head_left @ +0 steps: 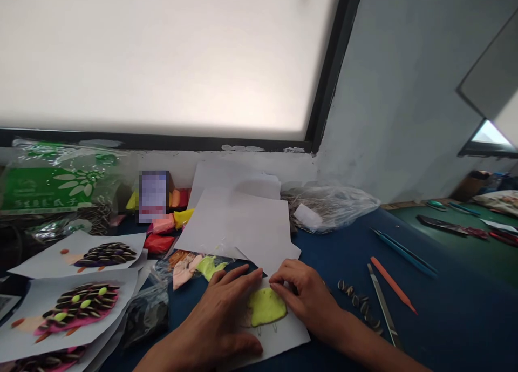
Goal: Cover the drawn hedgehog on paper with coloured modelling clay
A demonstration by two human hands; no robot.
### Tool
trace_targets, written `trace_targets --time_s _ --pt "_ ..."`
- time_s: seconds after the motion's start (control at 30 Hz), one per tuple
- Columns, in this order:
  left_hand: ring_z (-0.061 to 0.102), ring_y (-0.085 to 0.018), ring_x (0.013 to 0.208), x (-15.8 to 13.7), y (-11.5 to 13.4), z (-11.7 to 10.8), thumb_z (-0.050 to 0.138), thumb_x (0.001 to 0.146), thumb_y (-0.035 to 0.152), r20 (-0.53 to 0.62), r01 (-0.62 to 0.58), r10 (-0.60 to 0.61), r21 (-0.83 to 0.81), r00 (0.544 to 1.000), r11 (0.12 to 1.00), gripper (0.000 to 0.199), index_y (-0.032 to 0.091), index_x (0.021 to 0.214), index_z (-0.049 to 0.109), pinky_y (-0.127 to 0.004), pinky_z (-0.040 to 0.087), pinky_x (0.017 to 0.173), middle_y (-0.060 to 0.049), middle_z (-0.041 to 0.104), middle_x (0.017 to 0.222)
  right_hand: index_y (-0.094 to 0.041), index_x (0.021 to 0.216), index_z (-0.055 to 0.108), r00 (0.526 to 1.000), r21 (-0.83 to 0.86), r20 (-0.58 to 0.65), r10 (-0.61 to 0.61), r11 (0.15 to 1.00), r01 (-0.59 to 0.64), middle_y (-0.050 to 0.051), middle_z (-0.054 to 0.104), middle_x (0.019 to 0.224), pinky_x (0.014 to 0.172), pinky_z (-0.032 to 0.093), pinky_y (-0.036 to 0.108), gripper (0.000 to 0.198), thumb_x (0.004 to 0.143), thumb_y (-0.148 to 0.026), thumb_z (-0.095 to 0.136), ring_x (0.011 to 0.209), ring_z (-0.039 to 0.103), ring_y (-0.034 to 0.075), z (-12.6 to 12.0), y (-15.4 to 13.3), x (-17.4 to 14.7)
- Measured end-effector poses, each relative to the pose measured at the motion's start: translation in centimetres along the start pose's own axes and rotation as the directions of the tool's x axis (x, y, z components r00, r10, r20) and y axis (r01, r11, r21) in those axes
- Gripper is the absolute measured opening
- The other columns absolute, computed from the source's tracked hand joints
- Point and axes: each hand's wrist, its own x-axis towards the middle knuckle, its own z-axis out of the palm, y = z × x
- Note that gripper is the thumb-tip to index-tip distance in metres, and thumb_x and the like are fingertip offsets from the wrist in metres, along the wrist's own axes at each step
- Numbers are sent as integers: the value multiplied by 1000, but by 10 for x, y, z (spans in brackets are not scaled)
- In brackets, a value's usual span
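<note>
A sheet of white paper (285,337) lies in front of me, with a flat yellow-green piece of modelling clay (267,307) pressed onto it. Small pencil-drawn legs show below the clay. My left hand (226,312) rests on the paper's left side, fingers stretched and thumb apart, holding nothing. At the clay's upper right edge, the thumb and forefinger of my right hand (301,291) are pinched close together; whatever may be between them is hidden. Several striped sunflower seeds (356,299) lie on the blue table to the right of that hand.
Finished hedgehog pictures (76,307) are stacked at left. Behind are clay packets (159,242), blank paper (243,226), a green seed bag (52,183) and a clear plastic bag (335,204). An orange tool (392,283), a metal scalpel-like tool (382,302) and blue tweezers (404,250) lie right.
</note>
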Motion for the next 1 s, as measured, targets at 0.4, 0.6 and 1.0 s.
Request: trace_targets --time_s 0.4,0.6,1.0 --pt "22 -37 144 0 2 -3 81 67 38 6 -2 2 12 1000 1000 91 25 147 38 -62 11 115 -10 39 152 -17 75 69 1000 -41 -8 9 999 -9 1 61 77 67 42 25 14 79 -4 66 76 59 16 5 1 1" --pt "23 -37 144 0 5 -5 81 67 36 -7 2 -2 1 1000 1000 90 26 146 40 -62 13 115 -11 41 151 -19 83 71 998 -77 33 -50 996 52 3 62 81 68 43 25 15 87 -8 61 77 59 16 1 2 3" --pt "25 -40 143 1 1 -2 82 66 40 -38 -31 30 -16 999 999 89 29 145 42 -63 14 114 -10 45 149 -18 82 68 956 -374 127 -266 880 294 4 58 81 67 40 26 15 90 -10 57 75 54 16 3 9 1"
